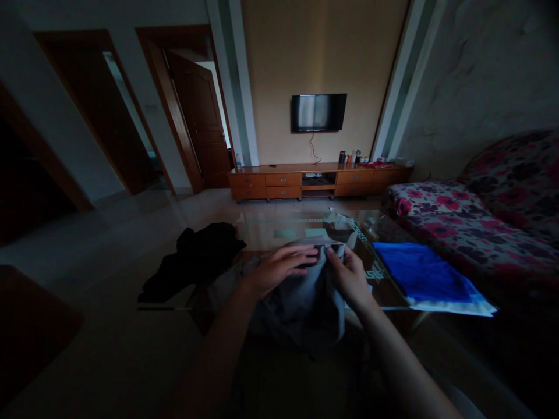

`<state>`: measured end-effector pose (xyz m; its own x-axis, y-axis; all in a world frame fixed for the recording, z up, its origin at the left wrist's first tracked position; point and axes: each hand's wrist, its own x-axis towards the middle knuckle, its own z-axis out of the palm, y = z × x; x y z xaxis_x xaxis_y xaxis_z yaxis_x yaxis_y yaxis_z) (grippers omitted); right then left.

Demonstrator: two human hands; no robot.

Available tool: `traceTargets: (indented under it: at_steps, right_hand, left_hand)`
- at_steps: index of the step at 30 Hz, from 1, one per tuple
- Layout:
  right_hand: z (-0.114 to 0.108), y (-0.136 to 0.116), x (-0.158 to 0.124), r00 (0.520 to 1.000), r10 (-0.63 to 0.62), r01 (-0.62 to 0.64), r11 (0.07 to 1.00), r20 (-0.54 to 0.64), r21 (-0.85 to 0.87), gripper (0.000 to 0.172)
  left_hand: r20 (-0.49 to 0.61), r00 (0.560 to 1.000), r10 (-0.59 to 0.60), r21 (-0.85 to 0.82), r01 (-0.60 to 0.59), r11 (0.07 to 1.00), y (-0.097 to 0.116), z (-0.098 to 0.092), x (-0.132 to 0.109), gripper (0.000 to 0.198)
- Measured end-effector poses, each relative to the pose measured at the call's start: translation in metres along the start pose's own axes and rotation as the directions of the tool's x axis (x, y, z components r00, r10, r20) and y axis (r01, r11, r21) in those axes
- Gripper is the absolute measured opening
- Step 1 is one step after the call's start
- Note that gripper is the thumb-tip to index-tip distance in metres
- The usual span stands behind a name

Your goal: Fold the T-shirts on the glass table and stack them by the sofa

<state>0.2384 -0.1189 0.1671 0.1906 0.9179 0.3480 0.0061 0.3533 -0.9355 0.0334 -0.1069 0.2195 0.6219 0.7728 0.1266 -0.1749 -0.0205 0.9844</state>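
Dimly lit, just below frame centre: grey cloth point(301, 297), creased, soft folds sagging beneath upper edge. Right hand point(353, 276) pinches that edge; left hand point(278, 269) against cloth, fingers extended, cannot tell if gripping.

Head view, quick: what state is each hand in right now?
Left hand: open, fingers spread at the grey cloth.
Right hand: closed, pinching that cloth's upper edge.

hangs as gray cloth point(301, 297), limp and creased, with top edge raised and loose folds dropping below, at the near side of the glass table point(259, 233), too dark at the bottom to make out.
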Motion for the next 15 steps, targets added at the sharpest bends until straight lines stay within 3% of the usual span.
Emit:
traceTargets:
  at_steps: [2, 4, 6, 8, 11, 15]
  right_hand:
    - [-0.007, -0.001, 0.003, 0.993, 0.082, -0.067, 0.983, -0.084, 0.169, 0.036]
    - [-0.013, -0.006, 0.006, 0.981, 0.149, -0.107, 0.947, -0.122, 0.302, 0.038]
    - [-0.018, -0.012, 0.007, 0.974, 0.196, -0.140, 0.914, -0.114, 0.381, 0.039]
    - [-0.021, -0.020, 0.007, 0.970, 0.229, -0.175, 0.885, -0.077, 0.431, 0.040]
    - [-0.023, -0.028, 0.006, 0.969, 0.246, -0.201, 0.854, -0.032, 0.480, 0.040]
    - [-0.027, -0.030, 0.007, 0.966, 0.260, -0.217, 0.841, -0.018, 0.496, 0.041]
  left_hand:
    - [-0.116, 0.988, 0.102, 0.145, -0.084, 0.986, 0.006, -0.011, -0.001, 0.037]
    - [-0.283, 0.924, 0.257, 0.293, -0.172, 0.941, 0.007, -0.024, -0.001, 0.036]
    - [-0.345, 0.874, 0.343, 0.444, -0.170, 0.880, 0.002, -0.037, -0.001, 0.039]
    - [-0.256, 0.914, 0.315, 0.583, -0.114, 0.804, -0.008, -0.046, -0.003, 0.053]
    - [-0.089, 0.982, 0.167, 0.730, -0.049, 0.682, -0.028, -0.052, -0.006, 0.078]
    - [0.079, 0.997, 0.015, 0.773, -0.071, 0.630, -0.049, -0.051, -0.004, 0.077]
